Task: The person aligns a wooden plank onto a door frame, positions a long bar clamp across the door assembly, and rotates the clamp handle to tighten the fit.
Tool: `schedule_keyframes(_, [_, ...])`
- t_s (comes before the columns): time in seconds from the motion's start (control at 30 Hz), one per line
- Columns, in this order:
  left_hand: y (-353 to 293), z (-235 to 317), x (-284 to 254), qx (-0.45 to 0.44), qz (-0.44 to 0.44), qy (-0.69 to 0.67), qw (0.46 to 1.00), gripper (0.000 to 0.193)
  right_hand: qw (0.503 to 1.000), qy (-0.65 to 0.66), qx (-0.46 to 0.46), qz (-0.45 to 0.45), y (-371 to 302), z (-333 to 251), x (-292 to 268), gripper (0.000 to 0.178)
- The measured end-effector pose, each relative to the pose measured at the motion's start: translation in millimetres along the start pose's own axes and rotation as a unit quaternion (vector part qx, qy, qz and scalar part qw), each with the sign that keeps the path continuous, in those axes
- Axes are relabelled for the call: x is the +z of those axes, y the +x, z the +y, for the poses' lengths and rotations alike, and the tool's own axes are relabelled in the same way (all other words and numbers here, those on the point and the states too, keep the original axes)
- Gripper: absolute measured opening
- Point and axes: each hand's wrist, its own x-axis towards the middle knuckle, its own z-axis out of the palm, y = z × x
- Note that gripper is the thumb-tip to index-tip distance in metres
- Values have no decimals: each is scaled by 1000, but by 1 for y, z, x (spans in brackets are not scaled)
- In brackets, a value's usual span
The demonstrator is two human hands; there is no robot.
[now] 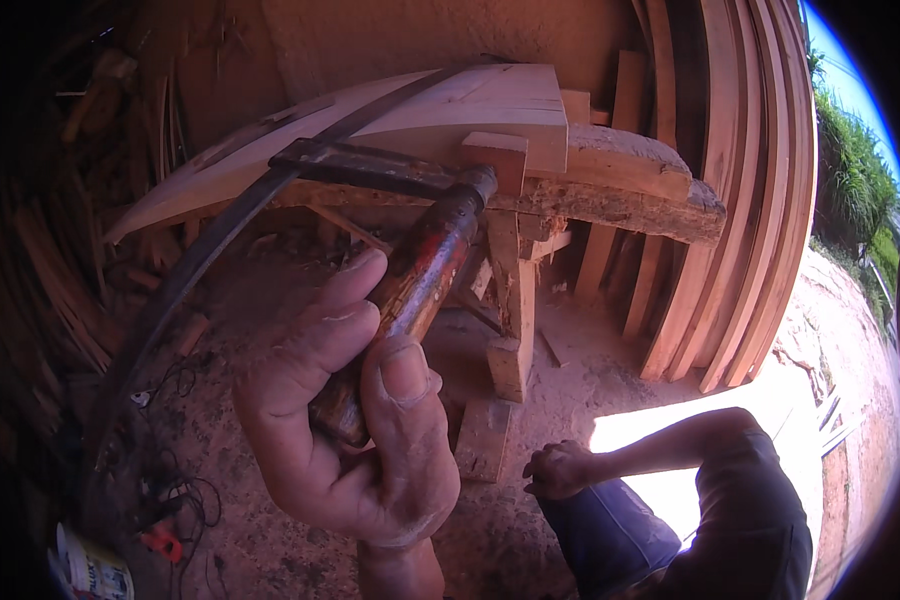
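My left hand [370, 400] is closed round the worn wooden handle [420, 270] of a bar clamp, thumb along the near side. The clamp's dark steel bar [215, 240] runs from the lower left up across a pale curved board [440, 110]. Its sliding arm [370, 165] reaches right to the handle's screw end. That end meets a small wooden block [500, 160] against the board's edge. Lower right, my right hand [560, 470] rests by my knee in dark trousers, fingers curled in; nothing shows in it.
The board lies on a rough timber beam [650, 205] with a wooden leg [510, 310]. Tall planks [740, 200] lean at the right. Scrap wood [50, 270] is heaped at the left. On the dusty floor are a cable, a red-orange object [160, 542] and a white bucket [90, 565].
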Motion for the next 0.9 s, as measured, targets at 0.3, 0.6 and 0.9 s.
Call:
schedule_keyframes(0.3, [-1,-1,2,-13,-14,19,1000,25,999,-4,-27,36,-1,12,12,46])
schedule_keyframes(0.6, [1,1,0,-1,-24,40,999,23,997,2,-50,65,-11,11,8,43])
schedule_keyframes(0.9, [2,7,4,-17,1,73,997,25,997,6,-64,48,-15,7,3,45])
